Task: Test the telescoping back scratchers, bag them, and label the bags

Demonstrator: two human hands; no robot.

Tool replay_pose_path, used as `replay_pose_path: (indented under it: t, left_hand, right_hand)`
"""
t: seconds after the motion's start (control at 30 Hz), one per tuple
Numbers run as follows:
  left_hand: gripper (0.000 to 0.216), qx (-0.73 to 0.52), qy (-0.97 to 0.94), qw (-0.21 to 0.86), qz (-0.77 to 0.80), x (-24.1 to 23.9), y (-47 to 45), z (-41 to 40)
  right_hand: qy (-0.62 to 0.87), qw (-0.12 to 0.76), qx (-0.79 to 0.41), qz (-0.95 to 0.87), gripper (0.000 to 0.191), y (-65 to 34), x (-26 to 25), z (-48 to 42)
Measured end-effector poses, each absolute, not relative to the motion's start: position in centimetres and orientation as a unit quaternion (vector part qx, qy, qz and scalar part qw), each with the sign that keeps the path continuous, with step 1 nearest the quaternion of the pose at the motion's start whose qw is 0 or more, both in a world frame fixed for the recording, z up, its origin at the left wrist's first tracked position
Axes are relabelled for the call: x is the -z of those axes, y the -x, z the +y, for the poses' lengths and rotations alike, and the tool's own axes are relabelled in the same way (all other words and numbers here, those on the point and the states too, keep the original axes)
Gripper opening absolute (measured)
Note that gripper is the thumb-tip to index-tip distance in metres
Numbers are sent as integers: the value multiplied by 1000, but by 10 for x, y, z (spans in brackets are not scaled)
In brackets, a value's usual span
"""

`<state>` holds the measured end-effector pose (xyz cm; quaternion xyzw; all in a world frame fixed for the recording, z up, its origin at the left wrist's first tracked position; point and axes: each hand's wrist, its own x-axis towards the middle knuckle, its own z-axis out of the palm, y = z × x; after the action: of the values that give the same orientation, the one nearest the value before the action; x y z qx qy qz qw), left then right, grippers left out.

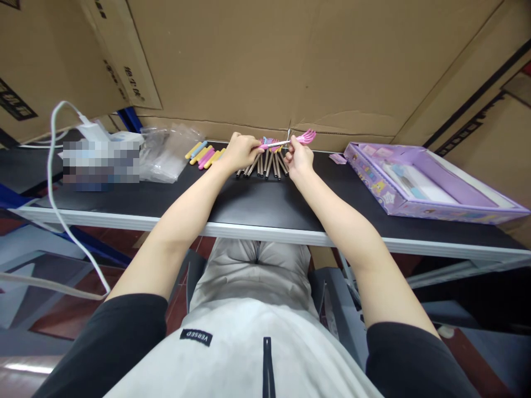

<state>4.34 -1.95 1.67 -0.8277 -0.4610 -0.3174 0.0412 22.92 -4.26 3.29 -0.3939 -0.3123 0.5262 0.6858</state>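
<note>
In the head view, we see two bare hands meeting over the far part of a black worktop. Between them is a fork-like pink tool, raised above the worktop and lying nearly level, its splayed pink prongs pointing to our right. A silvery shaft joins the prongs to a pink end at the left.

The left hand has its fingers clamped on that pink end. The right hand pinches the shaft just below the prongs, thumb and forefinger together on it; we cannot tell exactly how its other fingers lie.

Beneath and just behind the hands, we find a fanned row of dark metallic rods on the worktop, their dark ends toward the person and small coloured parts at the far ends, partly hidden by the hands. Just left of the left hand lie yellow, blue and pink sticks, side by side, and beyond them a clear plastic bag. Farther left, we see a white plug with a white cable looping down past the worktop's edge, beside a blurred patch.

To the right of the right hand, we see a small pink packet near an open purple box. Cardboard stands behind everything.
</note>
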Motion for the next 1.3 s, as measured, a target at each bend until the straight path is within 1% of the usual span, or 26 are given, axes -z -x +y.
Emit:
replay_pose_path:
  t: [0.17, 0.27, 0.37, 0.43, 0.6, 0.77, 0.97, 1.13, 1.3]
  left_hand:
    - [24, 329, 819, 31, -468, -21, -45, -16]
    - [24, 324, 809, 30, -490, -27, -43, -16]
    - [26, 311, 794, 30, -522, -31, -31, -17]
    - [27, 308, 777, 32, -548, -32, -16, -18]
    - [27, 308, 738, 28, -600, -34, 13, -19]
    - [27, 294, 736, 27, -609, -35, 14, -21]
    - [26, 301, 732, 23, -611, -37, 12, -23]
    - [25, 307, 734, 24, -605, -35, 11, -22]
    - [23, 295, 741, 34, -602, -37, 14, -22]
  right_hand:
    - [407, 687, -508, -323, 51, -230, -37, -38]
    - [415, 685, -510, -315, 47, -231, -47, -39]
    - [406, 712, -508, -265, 45, -250, -60, -35]
    - [406, 743, -484, -220, 45, -274, -67, -30]
    - [437, 776, -431, -148, 45, -329, -71, -13]
    - [489, 755, -403, -170, 39, -343, -61, 7]
    - [510, 749, -384, -178, 37, -350, -55, 20]
    - [492, 765, -382, -166, 39, -344, -59, 10]
    - [508, 751, -381, -184, 41, -341, -64, 0]
